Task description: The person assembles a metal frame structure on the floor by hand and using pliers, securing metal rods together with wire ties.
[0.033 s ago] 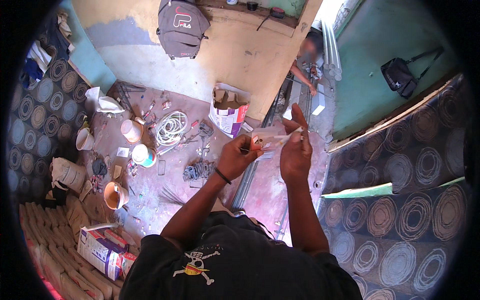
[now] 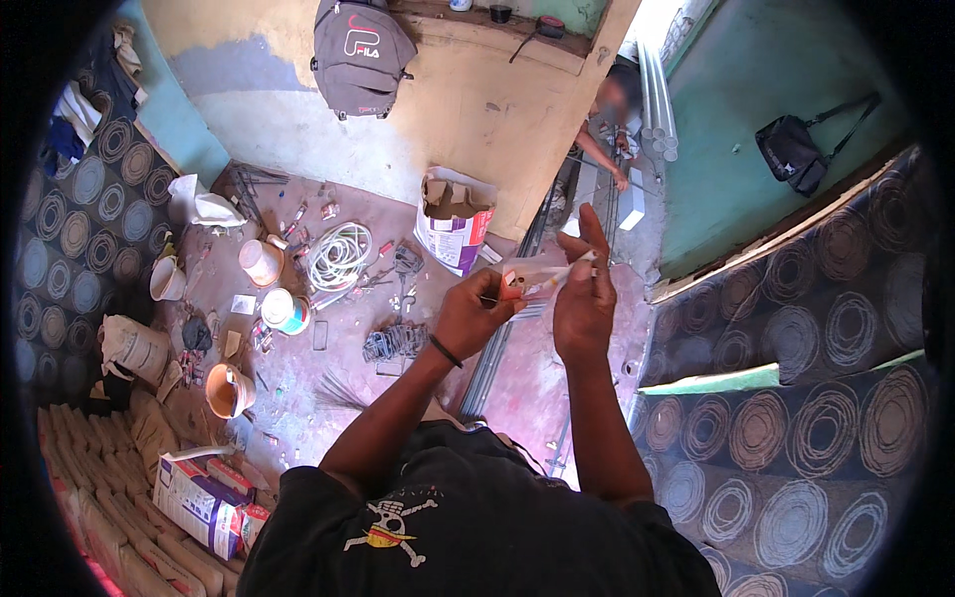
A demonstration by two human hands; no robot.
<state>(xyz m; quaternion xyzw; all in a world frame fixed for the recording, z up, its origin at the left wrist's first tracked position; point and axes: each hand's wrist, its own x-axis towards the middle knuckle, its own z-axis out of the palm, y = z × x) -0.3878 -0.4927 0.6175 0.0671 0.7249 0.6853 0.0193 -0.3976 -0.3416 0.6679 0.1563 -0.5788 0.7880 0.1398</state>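
Single head-worn fisheye camera is looking steeply down over the wearer's chest, viewing the floor from standing height; edges are bending toward the rim.

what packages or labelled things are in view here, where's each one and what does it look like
Small clear packet: held between left hand and right hand, flat, see-through with an orange end.
Paper sack: open, upright by the yellow wall, white with purple and red print.
Carton: lying lower left on the floor, boxy, white with blue and red.
Backpack: hanging on the wall, grey with a logo.
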